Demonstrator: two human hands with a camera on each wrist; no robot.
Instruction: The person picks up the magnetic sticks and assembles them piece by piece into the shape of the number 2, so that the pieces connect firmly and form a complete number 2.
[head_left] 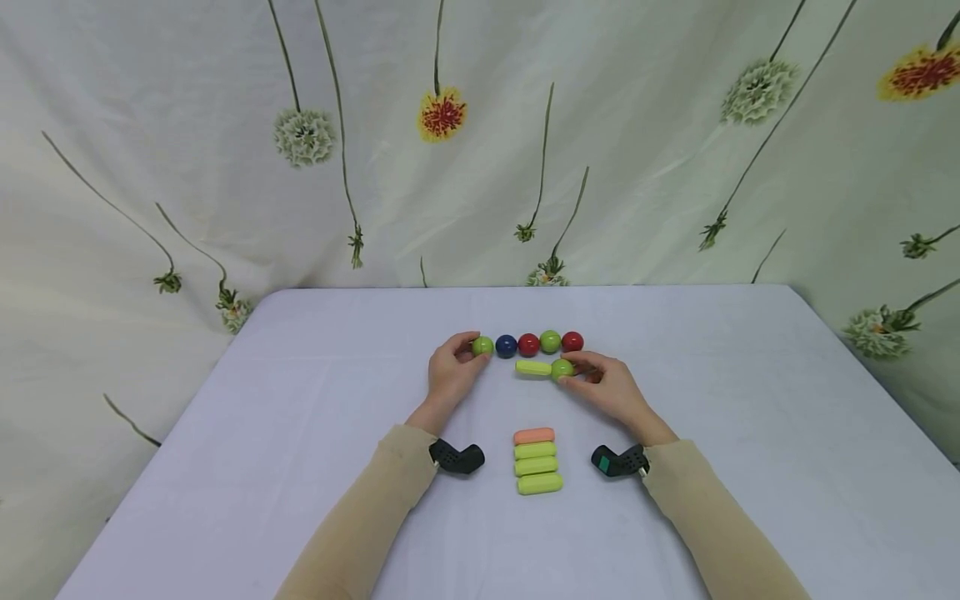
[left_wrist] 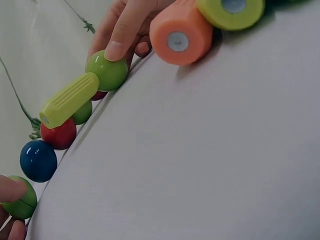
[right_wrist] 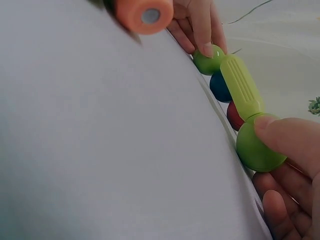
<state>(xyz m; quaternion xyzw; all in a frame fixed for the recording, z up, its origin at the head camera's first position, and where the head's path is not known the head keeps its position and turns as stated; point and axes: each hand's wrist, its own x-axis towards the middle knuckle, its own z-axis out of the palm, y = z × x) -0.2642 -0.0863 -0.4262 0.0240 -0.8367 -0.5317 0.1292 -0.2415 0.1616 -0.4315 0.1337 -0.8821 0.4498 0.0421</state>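
Observation:
At the left end of a row of balls, my left hand (head_left: 450, 371) pinches a green ball (head_left: 483, 346) between thumb and fingers. My right hand (head_left: 613, 390) grips another green ball (head_left: 561, 369), just in front of the row. A yellow-green magnetic rod (head_left: 532, 367) joins that ball and points left towards the other hand. In the right wrist view the thumb presses on the ball (right_wrist: 257, 147) beside the rod's end (right_wrist: 242, 85). The rod's free end shows a small metal disc in the left wrist view and touches nothing there.
To the right of the left hand's ball sit a blue ball (head_left: 506, 346), a red ball (head_left: 528, 344), a green ball (head_left: 551, 341) and another red ball (head_left: 572, 341). Nearer me lie an orange rod (head_left: 534, 435) and several yellow-green rods (head_left: 536, 467), stacked side by side on the white table (head_left: 300, 467).

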